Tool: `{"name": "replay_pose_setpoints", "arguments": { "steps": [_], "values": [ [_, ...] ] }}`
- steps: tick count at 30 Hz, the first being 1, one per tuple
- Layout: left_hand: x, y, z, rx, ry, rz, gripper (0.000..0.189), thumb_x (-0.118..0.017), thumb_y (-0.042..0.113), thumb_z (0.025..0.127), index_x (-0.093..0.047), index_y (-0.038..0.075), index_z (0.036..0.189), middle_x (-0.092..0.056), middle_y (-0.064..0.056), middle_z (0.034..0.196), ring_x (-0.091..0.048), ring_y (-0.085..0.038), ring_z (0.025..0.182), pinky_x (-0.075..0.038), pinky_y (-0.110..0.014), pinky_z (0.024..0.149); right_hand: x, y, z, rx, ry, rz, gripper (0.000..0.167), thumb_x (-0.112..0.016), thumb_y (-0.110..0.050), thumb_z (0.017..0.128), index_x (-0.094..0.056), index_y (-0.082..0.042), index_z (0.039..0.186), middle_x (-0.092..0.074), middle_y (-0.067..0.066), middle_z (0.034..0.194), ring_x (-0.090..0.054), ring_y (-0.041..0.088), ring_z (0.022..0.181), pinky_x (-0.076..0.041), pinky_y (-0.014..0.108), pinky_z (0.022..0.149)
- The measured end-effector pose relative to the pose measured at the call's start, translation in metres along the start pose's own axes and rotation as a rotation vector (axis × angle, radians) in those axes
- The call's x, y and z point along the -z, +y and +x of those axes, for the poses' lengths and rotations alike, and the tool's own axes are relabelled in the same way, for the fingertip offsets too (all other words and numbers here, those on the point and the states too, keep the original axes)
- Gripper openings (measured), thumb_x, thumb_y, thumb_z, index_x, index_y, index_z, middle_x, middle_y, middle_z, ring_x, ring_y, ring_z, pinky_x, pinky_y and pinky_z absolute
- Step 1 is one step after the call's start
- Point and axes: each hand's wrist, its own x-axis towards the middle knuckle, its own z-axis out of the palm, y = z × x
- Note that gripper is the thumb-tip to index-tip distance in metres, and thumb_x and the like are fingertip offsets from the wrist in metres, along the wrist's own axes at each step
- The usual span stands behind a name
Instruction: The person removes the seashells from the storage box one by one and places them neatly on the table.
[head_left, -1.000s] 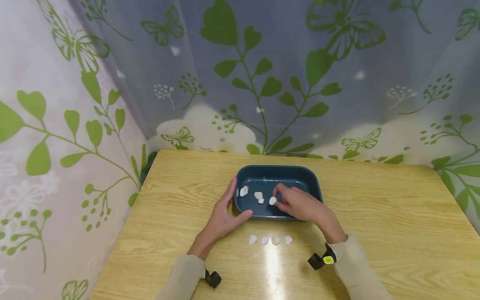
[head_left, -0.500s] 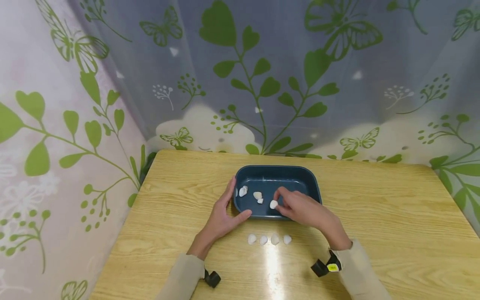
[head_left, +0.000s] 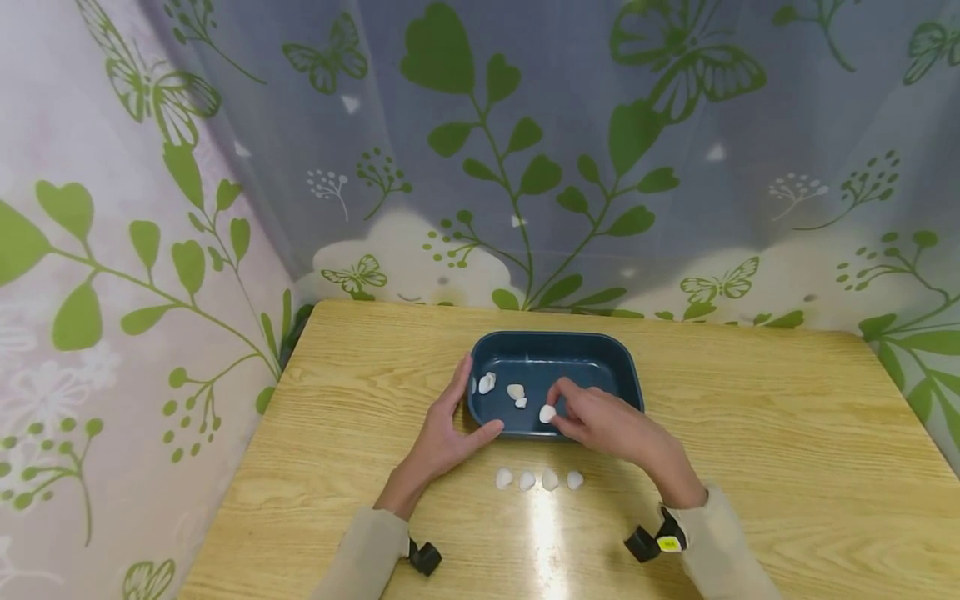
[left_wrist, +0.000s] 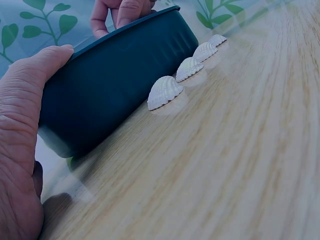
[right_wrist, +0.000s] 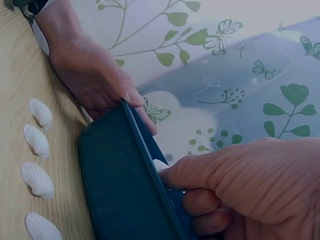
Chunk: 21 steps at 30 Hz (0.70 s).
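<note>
A dark blue tray (head_left: 592, 354) stands on the wooden table with several white seashells inside. My left hand (head_left: 442, 437) braces its left end, fingers straight along the side and thumb (left_wrist: 52, 57) touching the near rim. Between right thumb and index finger, my right hand (head_left: 600, 417) pinches a white seashell (head_left: 547, 413) low inside the tray's front half. In the right wrist view that seashell (right_wrist: 160, 165) is mostly hidden by the thumb. Left of it lie a cream shell (head_left: 515, 390), a tiny shell (head_left: 521, 403) and a whitish shell (head_left: 487, 382) near the left wall.
Several ribbed seashells form a row on the table in front of the tray, among them the leftmost shell (head_left: 504, 478) and the rightmost shell (head_left: 575, 479). A patterned curtain (head_left: 450, 208) hangs behind and left of the wooden table (head_left: 750, 417).
My right hand has moved slightly toward the tray's front wall, with the pinched seashell. My left hand and the row of shells stay where they were.
</note>
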Motion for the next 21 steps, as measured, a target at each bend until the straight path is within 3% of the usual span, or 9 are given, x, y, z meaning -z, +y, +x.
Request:
{"name": "replay_pose_setpoints", "arguments": {
  "steps": [4,9,13,21],
  "values": [
    [0.000,-0.002,0.001,0.000,0.000,0.004,0.101,-0.082,0.015,0.091,-0.016,0.004,0.167,-0.015,-0.011,0.174,-0.014,-0.027,0.160,-0.018,-0.054,0.128,0.000,-0.004,-0.002,0.018,-0.003,-0.008,0.015,-0.064,-0.018,0.106,-0.058,-0.010,0.118,-0.043,-0.013,0.064,-0.036,0.001,0.052,-0.033,0.021,0.050],
    [-0.006,-0.026,0.004,-0.025,0.011,0.008,0.104,-0.083,0.012,0.089,-0.015,0.006,0.168,-0.014,-0.013,0.174,-0.013,-0.026,0.161,-0.017,-0.054,0.128,0.000,-0.007,-0.006,0.021,-0.006,-0.016,0.015,-0.063,-0.017,0.106,-0.058,-0.011,0.119,-0.044,-0.013,0.066,-0.037,0.000,0.052,-0.033,0.021,0.050],
    [-0.008,-0.043,0.005,-0.037,0.017,0.031,0.107,-0.084,0.017,0.089,-0.014,0.016,0.169,-0.015,-0.010,0.175,-0.013,-0.021,0.161,-0.018,-0.052,0.128,0.000,-0.009,-0.009,0.036,0.003,-0.024,0.016,-0.063,-0.016,0.106,-0.057,-0.011,0.119,-0.042,-0.013,0.066,-0.035,0.000,0.052,-0.032,0.020,0.050],
    [-0.007,-0.046,0.005,-0.049,0.009,0.031,0.105,-0.083,0.032,0.091,-0.013,0.027,0.169,-0.015,-0.003,0.175,-0.013,-0.015,0.160,-0.019,-0.050,0.128,-0.003,-0.018,-0.013,0.040,-0.005,-0.012,0.015,-0.063,-0.015,0.106,-0.057,-0.010,0.120,-0.038,-0.014,0.063,-0.031,-0.001,0.051,-0.029,0.020,0.049]
  ]
}}
